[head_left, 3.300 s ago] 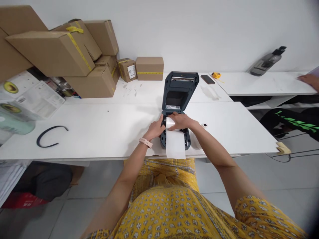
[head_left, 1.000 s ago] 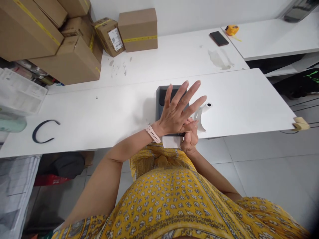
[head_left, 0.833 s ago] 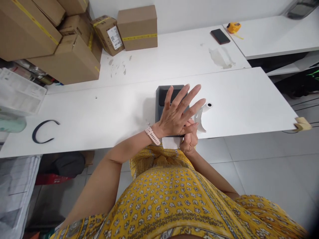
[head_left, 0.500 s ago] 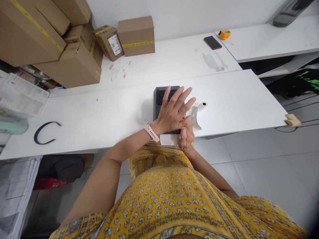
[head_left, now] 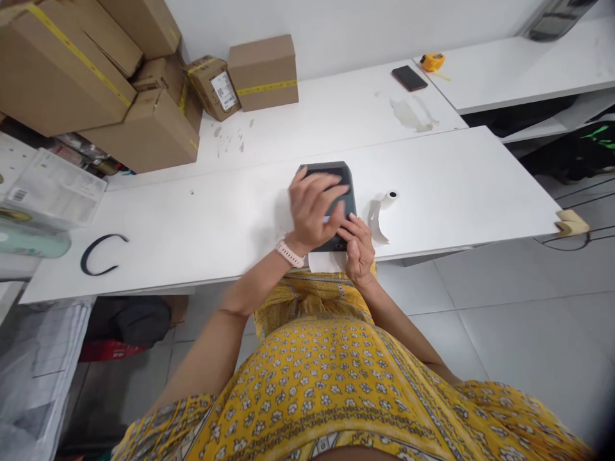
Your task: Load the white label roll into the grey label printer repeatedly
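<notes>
From the head camera, your left hand (head_left: 312, 208) lies on top of the dark grey label printer (head_left: 344, 174), which sits at the near edge of the white bench (head_left: 202, 224), right in front of you. Its fingers (head_left: 321, 184) are loosely spread and bent over the closed lid, gripping nothing. Laid flat like that, the hand looks to be weighing the lid down and keeping the printer from sliding.

Your right hand (head_left: 359, 248) sits at the printer's front right corner, fingers curled in against the casing. Whether they pinch anything I cannot tell, since your left hand covers their tips. A white paper strip (head_left: 325, 262) sticks out from the printer's front, over the bench edge and just beside your right hand, so it is probably within its reach.

Just to the right of the printer lies a small paper roll (head_left: 391, 195) with a loose tail. A black curved strap (head_left: 102, 253) lies well apart on the left. Cardboard boxes (head_left: 144, 131) are stacked at the back left, and a phone (head_left: 409, 77) and a yellow tape measure (head_left: 432, 61) lie far back on the right.
</notes>
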`<state>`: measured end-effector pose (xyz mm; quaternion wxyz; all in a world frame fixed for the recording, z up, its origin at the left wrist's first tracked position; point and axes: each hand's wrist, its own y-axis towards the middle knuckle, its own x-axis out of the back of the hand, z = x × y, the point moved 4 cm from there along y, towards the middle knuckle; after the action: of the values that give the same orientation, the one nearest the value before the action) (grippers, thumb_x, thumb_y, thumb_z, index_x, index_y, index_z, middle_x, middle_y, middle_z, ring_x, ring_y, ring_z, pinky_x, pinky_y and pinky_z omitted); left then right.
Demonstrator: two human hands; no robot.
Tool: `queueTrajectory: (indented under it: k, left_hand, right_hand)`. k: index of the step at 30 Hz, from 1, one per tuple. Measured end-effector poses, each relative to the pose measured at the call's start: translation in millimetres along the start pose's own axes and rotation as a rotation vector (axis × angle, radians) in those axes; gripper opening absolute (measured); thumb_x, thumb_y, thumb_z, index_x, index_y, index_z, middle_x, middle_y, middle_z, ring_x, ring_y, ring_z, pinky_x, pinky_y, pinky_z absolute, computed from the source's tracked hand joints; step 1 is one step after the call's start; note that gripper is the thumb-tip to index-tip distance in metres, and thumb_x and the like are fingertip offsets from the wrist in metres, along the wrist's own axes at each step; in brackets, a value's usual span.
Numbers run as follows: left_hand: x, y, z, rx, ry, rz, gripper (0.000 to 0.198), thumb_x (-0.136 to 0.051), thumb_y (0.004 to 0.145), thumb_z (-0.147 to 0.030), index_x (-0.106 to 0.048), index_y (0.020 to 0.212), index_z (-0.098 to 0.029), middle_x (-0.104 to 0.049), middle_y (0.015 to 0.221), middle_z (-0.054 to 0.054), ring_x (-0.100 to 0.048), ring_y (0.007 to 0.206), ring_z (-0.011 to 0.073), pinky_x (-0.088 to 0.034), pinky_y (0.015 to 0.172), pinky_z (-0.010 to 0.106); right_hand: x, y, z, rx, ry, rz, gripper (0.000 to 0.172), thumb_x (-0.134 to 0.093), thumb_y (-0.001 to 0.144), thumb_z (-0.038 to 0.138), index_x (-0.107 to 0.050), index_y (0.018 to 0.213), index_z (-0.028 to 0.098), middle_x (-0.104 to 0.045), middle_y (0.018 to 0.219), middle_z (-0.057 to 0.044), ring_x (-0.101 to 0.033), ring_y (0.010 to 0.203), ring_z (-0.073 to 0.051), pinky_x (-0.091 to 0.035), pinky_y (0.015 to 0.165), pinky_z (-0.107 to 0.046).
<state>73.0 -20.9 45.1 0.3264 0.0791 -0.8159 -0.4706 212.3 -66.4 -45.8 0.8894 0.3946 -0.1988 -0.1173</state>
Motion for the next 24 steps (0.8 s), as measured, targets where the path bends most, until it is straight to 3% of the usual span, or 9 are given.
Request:
queueTrajectory:
  k: [2,4,6,8,11,14,17,21,24]
  left_hand:
    - [25.9,-41.8,-7.8,0.182,-0.065,-0.177,0.030,-0.044,0.101,-0.043,-0.063,0.088,-0.024,-0.068,0.088,0.003,-0.063,0.090,0.0197,-0.048,0.095,0.043]
    - [40.8,-91.6,-16.0,0.452,-0.166,-0.187,0.038,-0.044,0.101,-0.042,-0.054,0.070,-0.023,-0.058,0.069,0.001,-0.056,0.069,0.0167,-0.047,0.071,0.034]
    - [39.8,-135.2,-22.2,0.772,-0.302,-0.017,0.047,-0.043,0.101,-0.045,-0.049,0.060,-0.022,-0.050,0.059,-0.001,-0.048,0.057,0.0137,-0.040,0.061,0.031]
    - [28.4,-161.5,-27.2,1.049,-0.515,0.195,0.051,-0.049,0.096,-0.056,-0.052,0.060,-0.021,-0.045,0.053,-0.003,-0.042,0.051,0.0116,-0.035,0.054,0.028]
    - [11.0,-160.9,-29.3,1.253,-0.766,0.355,0.053,-0.060,0.084,-0.068,-0.057,0.066,-0.018,-0.049,0.057,-0.003,-0.042,0.049,0.0090,-0.032,0.051,0.025]
    - [1.2,-139.4,-25.4,1.295,-0.833,0.331,0.057,-0.068,0.076,-0.073,-0.054,0.066,-0.018,-0.051,0.058,-0.004,-0.041,0.049,0.0072,-0.031,0.049,0.024]
    - [-2.4,-127.9,-26.7,1.361,-0.860,0.267,0.062,-0.071,0.071,-0.076,-0.048,0.061,-0.019,-0.042,0.050,-0.007,-0.033,0.045,0.0052,-0.024,0.046,0.023]
    - [-2.5,-128.7,-32.6,1.376,-0.907,0.257,0.064,-0.072,0.072,-0.074,-0.039,0.058,-0.021,-0.031,0.048,-0.010,-0.024,0.045,0.0041,-0.019,0.046,0.023]
    - [-3.3,-135.6,-28.2,1.330,-0.856,0.288,0.063,-0.068,0.077,-0.073,-0.039,0.056,-0.020,-0.032,0.047,-0.009,-0.025,0.046,0.0049,-0.020,0.047,0.024]
  right_hand:
    - [3.3,4.1,4.6,-0.027,0.018,0.037,0.044,-0.031,0.106,0.033,-0.069,0.127,0.032,-0.071,0.132,-0.003,-0.055,0.140,-0.025,-0.043,0.118,-0.057]
    - [5.6,6.8,8.6,-0.042,0.047,0.042,0.043,-0.032,0.107,0.032,-0.068,0.128,0.032,-0.070,0.133,-0.002,-0.054,0.141,-0.024,-0.042,0.119,-0.056]
    - [6.6,8.3,10.8,-0.031,0.062,0.041,0.041,-0.033,0.107,0.031,-0.067,0.129,0.033,-0.070,0.133,-0.002,-0.054,0.141,-0.023,-0.042,0.119,-0.055]
    - [6.8,9.0,11.2,-0.005,0.053,0.046,0.040,-0.034,0.106,0.031,-0.066,0.130,0.033,-0.070,0.133,-0.001,-0.054,0.141,-0.023,-0.042,0.118,-0.055]
    - [6.9,9.8,10.5,0.021,0.036,0.067,0.040,-0.034,0.106,0.031,-0.065,0.132,0.033,-0.069,0.135,-0.002,-0.053,0.141,-0.023,-0.042,0.117,-0.054]
    - [6.7,10.4,11.1,0.015,0.028,0.080,0.041,-0.033,0.107,0.033,-0.064,0.133,0.032,-0.069,0.135,-0.003,-0.053,0.142,-0.023,-0.041,0.118,-0.055]
    - [6.3,10.5,12.5,0.010,0.021,0.075,0.040,-0.033,0.107,0.033,-0.064,0.133,0.032,-0.069,0.134,-0.002,-0.053,0.141,-0.023,-0.042,0.117,-0.053]
    - [6.0,11.3,13.1,0.022,0.007,0.079,0.040,-0.034,0.107,0.030,-0.064,0.133,0.033,-0.068,0.133,-0.002,-0.053,0.140,-0.022,-0.042,0.116,-0.051]
    - [6.2,15.9,12.8,0.006,-0.034,0.104,0.040,-0.034,0.107,0.034,-0.063,0.134,0.035,-0.068,0.132,-0.002,-0.054,0.137,-0.023,-0.042,0.114,-0.050]
